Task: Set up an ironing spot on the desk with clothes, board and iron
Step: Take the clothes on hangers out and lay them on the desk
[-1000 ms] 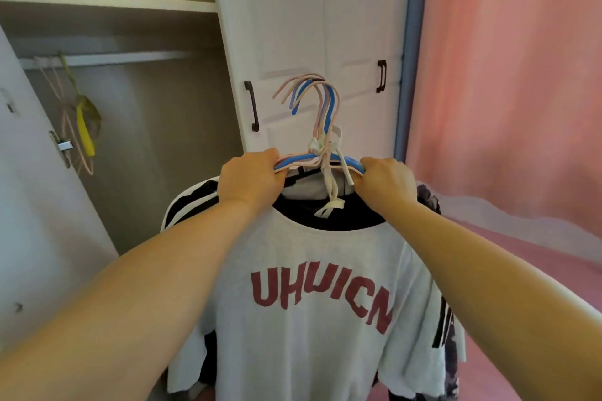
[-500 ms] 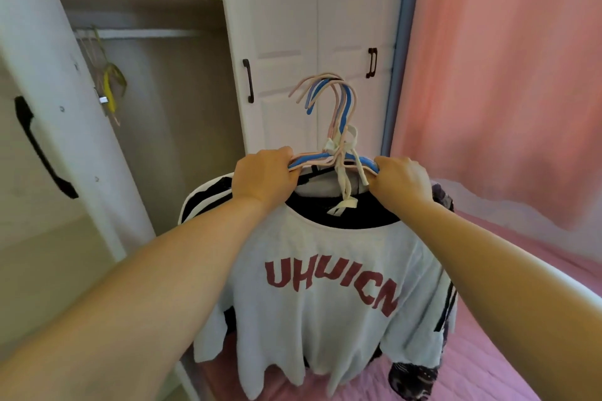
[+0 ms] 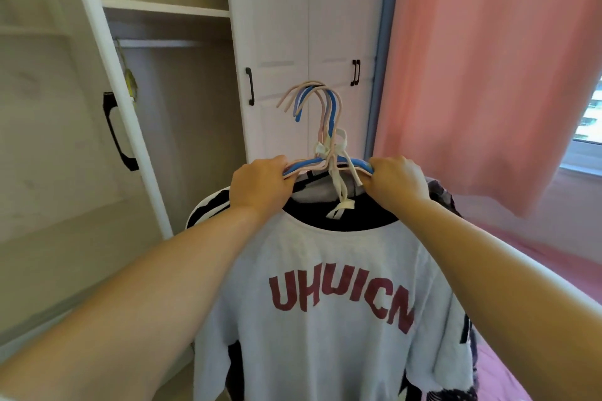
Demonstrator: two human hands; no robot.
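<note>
A: Both fists clenched on a bunch of hangers [image 3: 325, 163], held out at arm's length. The left hand [image 3: 260, 184] wraps the left shoulder of the bunch, the right hand [image 3: 395, 182] the right shoulder.

B: How many hangers?

A: Several, pressed together: blue, pink and beige hooks [image 3: 317, 104] rise as one cluster between the hands. I cannot count them exactly. A pale cloth tie [image 3: 338, 182] is knotted at the necks and dangles down the middle.

B: And the clothes?

A: Hanging from the bunch, in mid-air, in front of the person. The front one is a white shirt [image 3: 325, 270] with a black collar and dark red letters reading "UHUICN". Behind it more garments show at the edges: black-and-white stripes at the left shoulder, a dark patterned piece at the right.

B: What lies behind?

A: A white wardrobe [image 3: 309, 26] with black handles, closed doors straight ahead. To the left an open door [image 3: 49, 140] stands ajar, its black handle showing, with a shelf and rail inside the compartment. To the right a pink curtain [image 3: 488, 58] hangs beside a window, and a pink bed [image 3: 570, 267] sits under the right forearm.
</note>
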